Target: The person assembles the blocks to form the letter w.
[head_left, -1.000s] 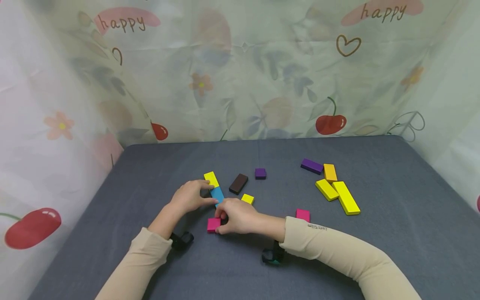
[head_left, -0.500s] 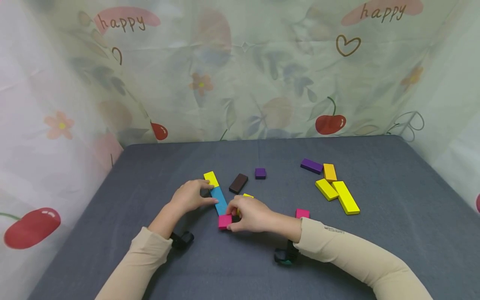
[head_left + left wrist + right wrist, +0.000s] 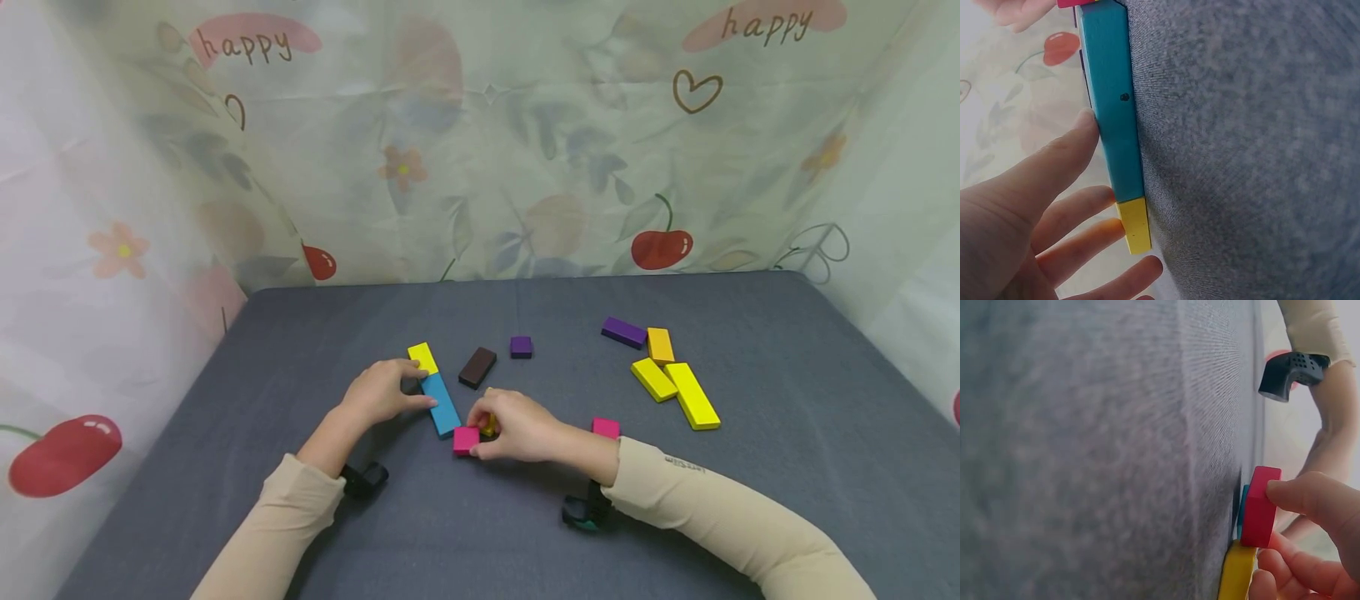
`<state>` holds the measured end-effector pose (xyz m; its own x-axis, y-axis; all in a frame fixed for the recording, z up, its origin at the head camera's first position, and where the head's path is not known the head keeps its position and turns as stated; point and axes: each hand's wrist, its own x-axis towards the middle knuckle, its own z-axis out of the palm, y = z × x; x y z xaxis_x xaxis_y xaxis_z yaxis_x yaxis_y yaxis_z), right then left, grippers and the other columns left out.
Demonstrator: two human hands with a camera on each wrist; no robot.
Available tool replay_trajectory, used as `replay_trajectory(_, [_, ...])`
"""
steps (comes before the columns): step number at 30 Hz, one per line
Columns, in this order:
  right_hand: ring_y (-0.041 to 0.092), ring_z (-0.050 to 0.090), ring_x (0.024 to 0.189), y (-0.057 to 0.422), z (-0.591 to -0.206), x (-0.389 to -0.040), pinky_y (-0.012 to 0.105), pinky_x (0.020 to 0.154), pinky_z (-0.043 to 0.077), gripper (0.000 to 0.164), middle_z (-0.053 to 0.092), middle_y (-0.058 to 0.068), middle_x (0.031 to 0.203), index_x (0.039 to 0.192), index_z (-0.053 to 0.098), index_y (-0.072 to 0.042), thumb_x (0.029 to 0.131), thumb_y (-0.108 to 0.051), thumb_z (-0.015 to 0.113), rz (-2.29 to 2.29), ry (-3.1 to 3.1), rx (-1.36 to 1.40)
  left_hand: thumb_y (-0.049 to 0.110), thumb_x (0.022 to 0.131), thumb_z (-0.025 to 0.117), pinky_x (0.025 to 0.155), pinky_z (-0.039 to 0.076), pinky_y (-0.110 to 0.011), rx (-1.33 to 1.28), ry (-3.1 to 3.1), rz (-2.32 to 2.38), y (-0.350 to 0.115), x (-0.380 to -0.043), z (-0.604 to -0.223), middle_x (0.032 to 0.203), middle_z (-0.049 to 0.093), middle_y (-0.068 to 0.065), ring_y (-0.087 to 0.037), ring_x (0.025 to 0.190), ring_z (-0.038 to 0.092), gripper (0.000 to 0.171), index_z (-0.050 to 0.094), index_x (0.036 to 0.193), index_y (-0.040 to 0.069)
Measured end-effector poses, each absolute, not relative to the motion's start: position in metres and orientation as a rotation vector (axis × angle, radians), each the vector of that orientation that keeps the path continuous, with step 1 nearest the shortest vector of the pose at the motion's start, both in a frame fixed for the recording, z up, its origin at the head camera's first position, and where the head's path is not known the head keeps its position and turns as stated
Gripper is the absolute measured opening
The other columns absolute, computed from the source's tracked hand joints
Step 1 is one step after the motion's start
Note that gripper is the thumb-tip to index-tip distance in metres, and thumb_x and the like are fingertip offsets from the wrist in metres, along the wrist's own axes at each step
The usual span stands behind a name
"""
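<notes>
My left hand [image 3: 381, 393] lies along the left side of a blue block [image 3: 440, 407] and a small yellow block [image 3: 422, 357], set end to end. In the left wrist view the thumb touches the blue block's edge while loosely extended fingers reach the yellow one. Thumb and fingers of my right hand [image 3: 519, 427] pinch a pink block [image 3: 466, 441] at the blue block's near end. Whether pink and blue touch is unclear. Another yellow block [image 3: 1236, 575] sits just beyond the pink one, mostly hidden by the right hand in the head view.
A dark brown block [image 3: 477, 367] and a small purple block [image 3: 521, 347] lie farther back. To the right are a long purple block [image 3: 623, 332], an orange block [image 3: 660, 344] and two yellow blocks. A second pink block [image 3: 606, 427] lies beside the right forearm. Patterned cloth hangs behind the table.
My right hand has slid the pink block rightward, past the blue block's near end, uncovering more of the blue block. The left hand has stayed in place.
</notes>
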<state>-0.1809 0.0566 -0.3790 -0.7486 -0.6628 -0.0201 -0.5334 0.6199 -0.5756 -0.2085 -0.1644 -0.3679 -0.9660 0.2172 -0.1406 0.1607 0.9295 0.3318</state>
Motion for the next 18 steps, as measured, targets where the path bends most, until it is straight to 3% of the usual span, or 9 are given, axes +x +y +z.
replay_trajectory(18, [0.009,0.052,0.075,0.0646,-0.3797,-0.1821,0.020,0.064,0.042,0.023,0.061,0.001,0.085,0.092,0.067,-0.010,0.076,-0.022,0.076,-0.815,2.676,-0.936,0.038,0.079,0.072,0.102,0.041,-0.051,0.273,2.907,0.485,-0.1636,-0.2086,-0.3674,0.139,0.051,-0.011,-0.034,0.130,0.045,0.056,0.059,0.127,0.012])
